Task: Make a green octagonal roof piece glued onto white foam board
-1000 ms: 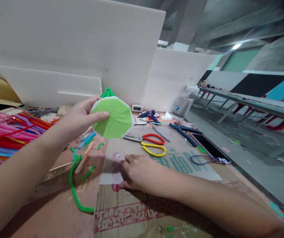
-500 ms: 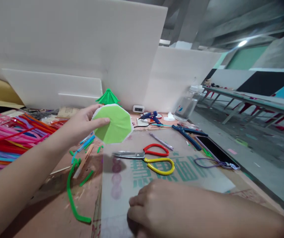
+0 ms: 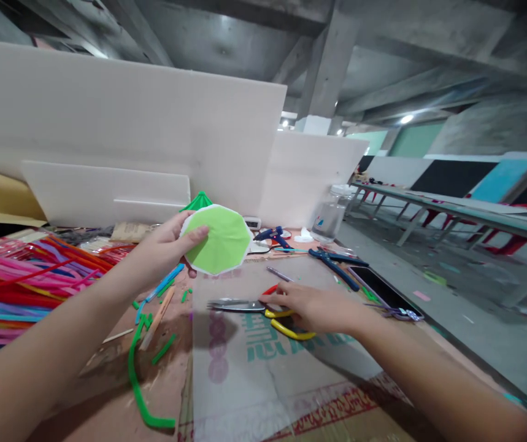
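Note:
My left hand point(image 3: 171, 245) pinches a light green, roughly octagonal piece with a white edge point(image 3: 219, 239), raised above the work surface, thumb on its front. A green pleated cone like a small umbrella top point(image 3: 199, 201) shows partly behind it. The scissors point(image 3: 238, 305), with one red and one yellow handle, lie on the printed board point(image 3: 226, 393), blades pointing left. Over their handles, my right hand point(image 3: 302, 304) has its fingers closed at the red loop, hiding part of it. Left of the board lies a bent green pipe cleaner point(image 3: 137, 380).
Bundles of colourful pipe cleaners point(image 3: 24, 276) lie at the left. Toward the back are a glue gun point(image 3: 275, 235), dark-handled pliers point(image 3: 334, 267) and a clear bottle point(image 3: 330, 215). A phone point(image 3: 385, 288) rests near the right edge. White boards point(image 3: 120, 116) stand behind.
My right hand has moved forward from the near side of the board to the scissors' handles. My left hand still holds the green piece. The camera view has tilted up.

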A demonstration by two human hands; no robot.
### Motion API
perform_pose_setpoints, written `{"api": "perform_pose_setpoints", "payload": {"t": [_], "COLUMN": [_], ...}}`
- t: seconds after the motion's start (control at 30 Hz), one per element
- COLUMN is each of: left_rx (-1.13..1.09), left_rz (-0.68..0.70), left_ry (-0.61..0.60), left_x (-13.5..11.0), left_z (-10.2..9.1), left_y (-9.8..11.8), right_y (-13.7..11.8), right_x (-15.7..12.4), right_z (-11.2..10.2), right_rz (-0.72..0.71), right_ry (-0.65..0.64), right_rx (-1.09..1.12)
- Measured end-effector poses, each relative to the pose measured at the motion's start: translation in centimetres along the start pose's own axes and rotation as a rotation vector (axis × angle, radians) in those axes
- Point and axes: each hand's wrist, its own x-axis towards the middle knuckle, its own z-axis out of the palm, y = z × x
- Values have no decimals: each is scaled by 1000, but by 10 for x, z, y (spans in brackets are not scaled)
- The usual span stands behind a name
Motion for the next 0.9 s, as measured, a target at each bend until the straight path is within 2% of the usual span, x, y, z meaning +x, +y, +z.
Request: {"api": "perform_pose_setpoints", "payload": {"t": [0.1, 0.23, 0.3, 0.4, 0.47, 0.6, 0.73, 0.9], "left_rx": [26, 80, 100, 111, 86, 24, 1, -39], "left_rz": [20, 43, 27, -11, -23, -33, -45, -50], "left_ry": [39, 84, 84, 79, 73, 66, 55, 29], "left_x": [-1, -4, -3, -1, 2, 5, 5, 6], "left_z": [0, -2, -2, -3, -3, -2, 0, 4], "left_y": [6, 12, 12, 6, 1, -7, -9, -8], "right_y": [1, 6, 5, -2, -7, -17, -22, -18], "right_x": [12, 33, 43, 48, 46, 32, 24, 31], "right_z": [10, 16, 11, 0, -4, 3, 12, 18], "right_rz": [34, 110, 126, 87, 5, -169, -143, -126], "right_ry": [62, 329, 401, 492, 541, 527, 495, 546], "right_rx": [98, 354, 397, 561, 681, 793, 872, 954]}}
